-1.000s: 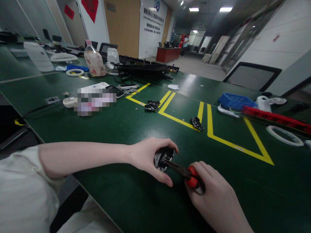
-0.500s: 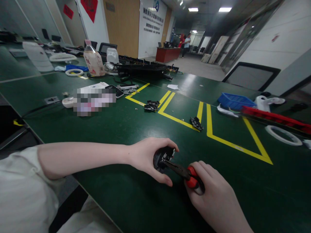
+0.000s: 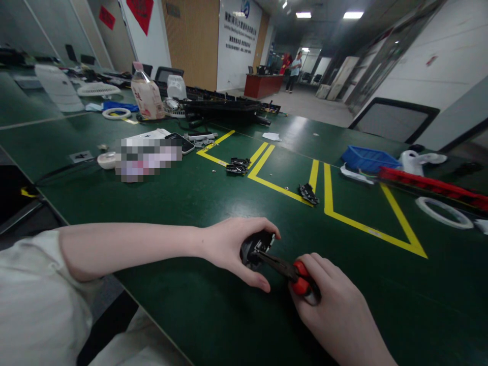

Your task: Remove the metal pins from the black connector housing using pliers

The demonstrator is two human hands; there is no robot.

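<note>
My left hand (image 3: pixel 232 246) is curled round a round black part (image 3: pixel 249 249), its thumb below and fingers above. From the right, my right hand (image 3: pixel 328 300) grips the red handles of pliers (image 3: pixel 280 265), whose dark jaws reach into the black part. Whether the jaws are closed on something there is too small to tell. Beyond the hands, a dark piece with metal bits (image 3: pixel 308 193) lies by a yellow tape line (image 3: pixel 280 190). Similar dark pieces (image 3: pixel 237 166) lie further left.
A blue tray (image 3: pixel 369 159), a long red strip (image 3: pixel 430 185) and a white ring (image 3: pixel 444 212) lie at the right on the green table (image 3: pixel 171 201). A bottle (image 3: pixel 147 96) and a black phone (image 3: pixel 181 143) are at the left. A person (image 3: pixel 295 71) stands far back.
Both hands, the black part and the pliers look almost unmoved. The distant person has shifted slightly to the right.
</note>
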